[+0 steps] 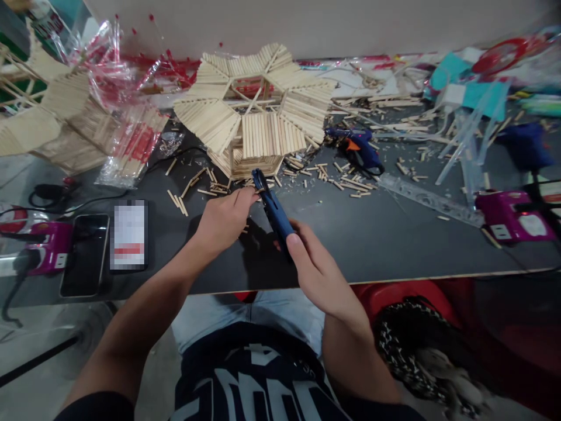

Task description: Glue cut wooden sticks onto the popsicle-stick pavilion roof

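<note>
My right hand (318, 266) is closed round the blue handles of a hand cutter (277, 211), whose dark jaws point away from me. Close to those jaws, my left hand (225, 217) pinches a thin wooden stick (259, 191), of which only a short end shows. Just beyond both hands stands a flower-like structure of wooden sticks (274, 135), with slatted panels round an open middle. Cut stick pieces (350, 186) lie scattered about its base.
A blue glue gun (362, 146) lies right of the structure. Two phones, one a dark phone (85, 254), rest at left by a purple power strip (52, 248); another purple power strip (512, 216) is at right. Bagged sticks (134, 143) and a second stick structure (65, 117) are at left.
</note>
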Demonstrator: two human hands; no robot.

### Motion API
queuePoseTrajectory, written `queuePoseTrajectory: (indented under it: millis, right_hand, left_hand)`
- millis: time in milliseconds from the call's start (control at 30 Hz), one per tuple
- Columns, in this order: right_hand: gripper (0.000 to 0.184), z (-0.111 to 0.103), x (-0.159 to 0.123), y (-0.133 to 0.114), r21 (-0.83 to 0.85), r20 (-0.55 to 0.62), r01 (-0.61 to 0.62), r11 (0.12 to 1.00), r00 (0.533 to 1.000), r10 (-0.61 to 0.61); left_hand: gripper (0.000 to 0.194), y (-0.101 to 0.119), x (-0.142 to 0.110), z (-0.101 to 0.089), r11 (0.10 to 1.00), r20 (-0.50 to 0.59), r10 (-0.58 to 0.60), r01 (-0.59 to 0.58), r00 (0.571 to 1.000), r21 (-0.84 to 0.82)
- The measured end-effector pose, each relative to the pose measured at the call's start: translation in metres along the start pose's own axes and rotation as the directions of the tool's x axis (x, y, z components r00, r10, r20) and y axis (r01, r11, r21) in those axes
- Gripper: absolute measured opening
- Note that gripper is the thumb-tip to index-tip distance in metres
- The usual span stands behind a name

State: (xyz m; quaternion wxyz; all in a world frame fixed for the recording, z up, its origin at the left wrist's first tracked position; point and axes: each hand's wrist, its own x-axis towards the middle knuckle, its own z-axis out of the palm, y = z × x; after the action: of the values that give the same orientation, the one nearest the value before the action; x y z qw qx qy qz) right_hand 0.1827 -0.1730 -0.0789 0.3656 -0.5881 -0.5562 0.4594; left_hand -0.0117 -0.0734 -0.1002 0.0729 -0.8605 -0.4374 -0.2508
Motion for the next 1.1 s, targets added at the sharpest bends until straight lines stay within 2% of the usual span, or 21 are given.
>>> queuePoseTrajectory:
  millis: [233,433,600,700,867,967,1100]
  right_hand:
    - [0.052,0.0021,0.0008,-0.0008,-0.048,0.013,0.041,0.998,0.999,-0.041]
    - [0.053,0.0014,-0.0013,0.0004,-0.081,0.005,0.056,0.995,0.998,-0.056]
    - [0.051,0.0017,-0.0005,0.0006,-0.121,0.011,0.072,0.990,0.997,-0.071]
    - [0.050,0.0024,0.0003,0.0008,-0.127,0.009,0.080,0.989,0.997,-0.080]
    - [0.048,0.0019,0.0004,0.0018,-0.115,0.003,0.072,0.991,0.997,-0.072]
    - [0.049,0.0014,0.0004,0.0030,-0.105,0.008,0.063,0.992,0.998,-0.062]
    - [0.052,0.0031,0.0017,0.0064,-0.092,0.008,0.045,0.995,0.999,-0.044]
  left_hand:
    - [0.057,-0.0005,-0.0003,-0.0001,1.000,0.035,-0.015,0.015,0.999,0.003]
    - [0.056,-0.0006,-0.0002,0.0002,1.000,0.016,0.002,-0.002,1.000,-0.020]
    - [0.053,-0.0002,0.0006,-0.0007,0.996,-0.055,0.061,-0.057,0.997,0.069]
    - [0.052,-0.0001,0.0008,-0.0004,0.995,-0.036,0.059,-0.056,0.998,0.079]
    - [0.053,-0.0001,0.0008,0.0001,1.000,0.015,0.016,-0.016,1.000,0.002]
    - [0.054,-0.0004,0.0004,0.0010,0.998,0.003,0.004,-0.004,1.000,-0.056]
    - [0.052,-0.0009,-0.0007,0.0038,0.999,-0.015,-0.001,0.000,1.000,-0.034]
